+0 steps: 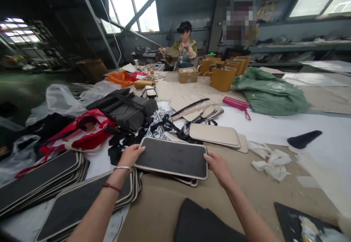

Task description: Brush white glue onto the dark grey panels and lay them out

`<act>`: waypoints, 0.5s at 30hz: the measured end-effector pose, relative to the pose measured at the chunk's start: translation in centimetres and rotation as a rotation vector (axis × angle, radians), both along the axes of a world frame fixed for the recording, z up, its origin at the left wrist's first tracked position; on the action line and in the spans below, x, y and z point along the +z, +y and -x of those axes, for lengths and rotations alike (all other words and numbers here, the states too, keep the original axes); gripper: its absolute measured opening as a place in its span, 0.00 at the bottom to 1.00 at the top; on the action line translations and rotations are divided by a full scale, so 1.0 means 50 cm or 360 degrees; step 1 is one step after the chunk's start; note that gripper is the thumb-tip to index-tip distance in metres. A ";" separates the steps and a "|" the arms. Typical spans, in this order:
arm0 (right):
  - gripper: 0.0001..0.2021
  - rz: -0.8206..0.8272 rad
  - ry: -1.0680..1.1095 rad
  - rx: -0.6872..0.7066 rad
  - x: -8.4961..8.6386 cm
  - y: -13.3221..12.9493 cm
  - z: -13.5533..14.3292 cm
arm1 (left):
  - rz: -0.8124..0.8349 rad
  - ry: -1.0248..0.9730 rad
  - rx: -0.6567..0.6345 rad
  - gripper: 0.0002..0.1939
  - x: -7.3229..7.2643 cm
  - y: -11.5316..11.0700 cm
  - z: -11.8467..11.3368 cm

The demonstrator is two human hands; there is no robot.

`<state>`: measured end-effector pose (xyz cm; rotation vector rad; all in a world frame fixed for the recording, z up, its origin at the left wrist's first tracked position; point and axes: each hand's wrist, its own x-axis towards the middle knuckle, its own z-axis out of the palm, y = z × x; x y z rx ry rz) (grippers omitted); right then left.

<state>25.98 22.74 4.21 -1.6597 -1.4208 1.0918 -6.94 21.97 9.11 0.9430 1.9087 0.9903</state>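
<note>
My left grip (132,155) and right grip (217,163) pinch closed on opposite ends of the black panel (172,158), over similar panels (192,182) on the bench (153,201); even pressure best keeps it unbent.

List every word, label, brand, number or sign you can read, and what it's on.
No text is readable.
Wall poster: any lettering too blurred.
Green bag: white marks, too blurred.
Green glow at the back: too small to tell.
</note>
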 end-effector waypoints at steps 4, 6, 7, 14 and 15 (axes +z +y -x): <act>0.14 0.0002 -0.0306 -0.0143 -0.034 -0.059 -0.027 | -0.0166 0.0512 0.0043 0.30 -0.042 -0.068 0.019; 0.12 0.0015 -0.0427 -0.0196 -0.043 -0.131 -0.073 | -0.0123 0.0394 -0.0160 0.34 -0.088 -0.130 -0.015; 0.12 0.0031 -0.0478 -0.0233 -0.045 -0.174 -0.100 | -0.0047 0.0307 -0.0244 0.35 -0.113 -0.163 -0.041; 0.14 0.0215 -0.1149 -0.0642 -0.083 -0.494 -0.265 | 0.0318 -0.0200 -0.0492 0.41 -0.226 -0.319 -0.237; 0.14 0.0254 -0.1156 -0.0672 -0.097 -0.527 -0.273 | 0.0324 -0.0199 -0.0570 0.41 -0.230 -0.324 -0.252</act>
